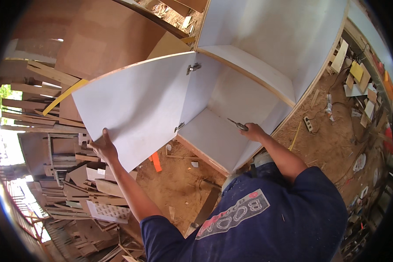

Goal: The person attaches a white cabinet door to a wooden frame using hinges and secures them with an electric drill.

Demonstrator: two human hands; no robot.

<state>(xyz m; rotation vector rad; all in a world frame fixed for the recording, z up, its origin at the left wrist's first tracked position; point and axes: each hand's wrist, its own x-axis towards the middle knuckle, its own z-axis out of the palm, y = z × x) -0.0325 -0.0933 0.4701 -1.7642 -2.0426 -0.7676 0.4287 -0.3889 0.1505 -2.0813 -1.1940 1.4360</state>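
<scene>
Head cam: pinching outer edge of white door (133,102) w/ left grip (105,148) — thumb on inner face. Wrapped around slim tool (238,125), prob a screwdriver, w/ right grip (254,132), inside open cabinet (201,153). Looks already hung at upper hinge (193,68) + lower hinge (179,127) — swung out left of cabinet, tho. Not closed yet; maybe left: hinge tightening, can't tell.

Shirt (288,231): dark navy cloth, dusted with pale specks. Left sleeve (160,233) and right sleeve (321,185) short, same navy, ending above the elbows. Chest print (233,215): slanted grey rectangle, pale border, outlined lettering, red touches. Left hand (105,149) and right hand (254,132) bare. Greyish lower garment (263,159) partly visible.
</scene>
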